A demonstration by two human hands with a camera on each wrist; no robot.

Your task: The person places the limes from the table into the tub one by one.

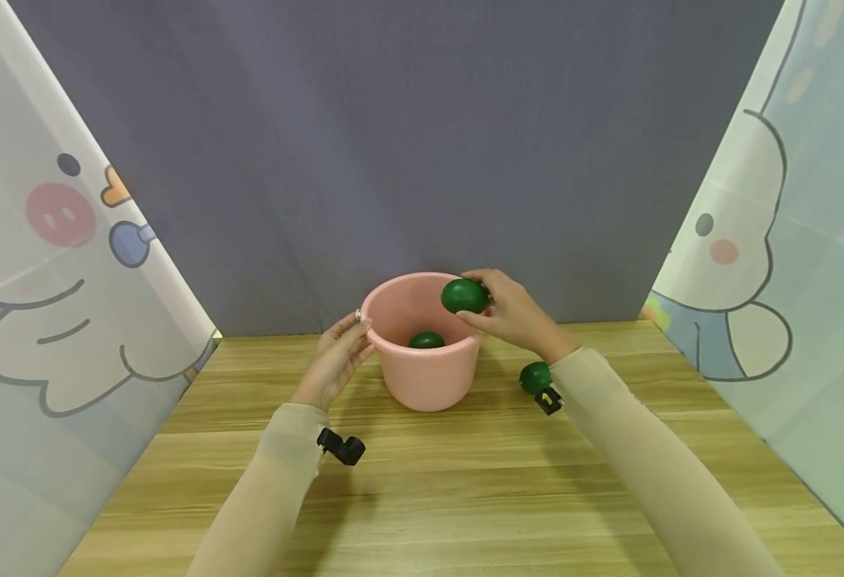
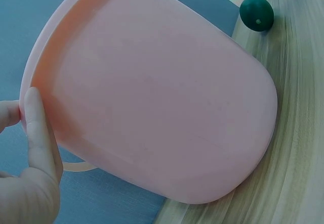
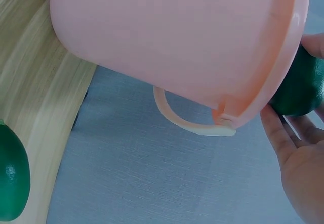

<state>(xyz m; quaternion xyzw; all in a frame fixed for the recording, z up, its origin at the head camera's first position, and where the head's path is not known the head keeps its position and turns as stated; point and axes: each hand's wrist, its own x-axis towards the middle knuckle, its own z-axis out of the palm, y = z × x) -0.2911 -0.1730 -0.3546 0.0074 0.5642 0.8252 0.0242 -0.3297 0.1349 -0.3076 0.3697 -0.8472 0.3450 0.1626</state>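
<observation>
A pink bucket (image 1: 429, 377) stands upright on the wooden table. At its left rim is my left hand (image 1: 337, 361), thumb and fingers holding the edge; the left wrist view shows the fingers (image 2: 38, 128) against the outside just under the lip. My right hand (image 1: 511, 316) grips a glossy dark green oval fruit (image 1: 464, 296) over the bucket's right rim. Inside the bucket lies another green fruit (image 1: 426, 340), partly hidden by the front wall. A third green fruit (image 1: 534, 377) rests on the table, right of the bucket and beneath my right wrist.
The bucket's pale handle (image 3: 195, 128) hangs on its far side. Behind the wooden table (image 1: 422, 497) rises a grey cloth backdrop (image 1: 407, 144). Cartoon-printed curtains (image 1: 54, 336) flank both sides.
</observation>
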